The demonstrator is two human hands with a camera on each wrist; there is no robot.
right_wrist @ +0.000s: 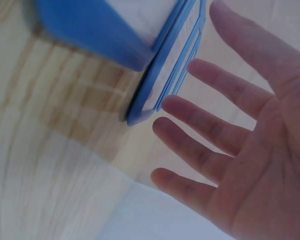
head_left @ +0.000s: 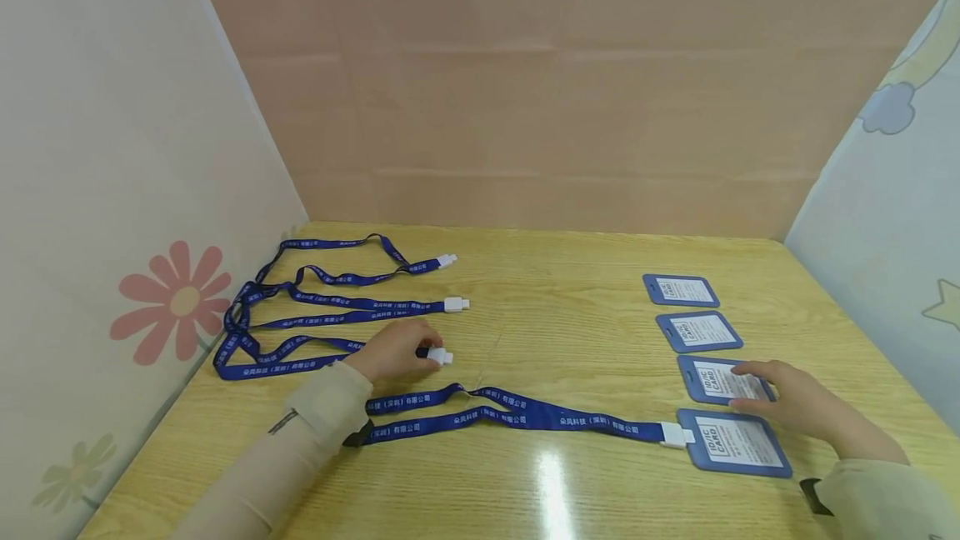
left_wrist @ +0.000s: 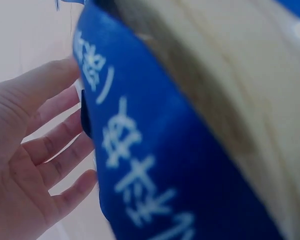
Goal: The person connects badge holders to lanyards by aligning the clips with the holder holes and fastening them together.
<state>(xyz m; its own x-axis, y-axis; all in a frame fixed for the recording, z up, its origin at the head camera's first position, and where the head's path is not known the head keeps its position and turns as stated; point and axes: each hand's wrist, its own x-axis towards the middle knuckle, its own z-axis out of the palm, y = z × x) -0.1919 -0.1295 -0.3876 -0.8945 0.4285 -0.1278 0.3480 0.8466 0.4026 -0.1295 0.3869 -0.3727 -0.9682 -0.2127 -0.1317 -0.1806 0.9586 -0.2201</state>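
Note:
My left hand [head_left: 397, 348] is over the third blue lanyard from the back, thumb and fingertips on either side of its white clip [head_left: 440, 355]. In the left wrist view that hand's fingers [left_wrist: 65, 150] are spread and loosely bent, their tips partly hidden behind a blue printed strap [left_wrist: 135, 130]. My right hand [head_left: 787, 402] reaches over the third blue card holder [head_left: 712, 380], fingers apart near its right end. In the right wrist view its fingers [right_wrist: 200, 155] are extended beside the holders' edges. The nearest card holder [head_left: 738, 442] lies at the white clip [head_left: 677, 435] of the front lanyard [head_left: 540, 417].
Two more card holders [head_left: 681, 290] lie further back on the right. Two other lanyards [head_left: 345, 278] with white clips lie back left, their straps looped and overlapping. The wooden table [head_left: 555, 315] meets a back panel [head_left: 555, 107] and patterned side panels [head_left: 112, 148].

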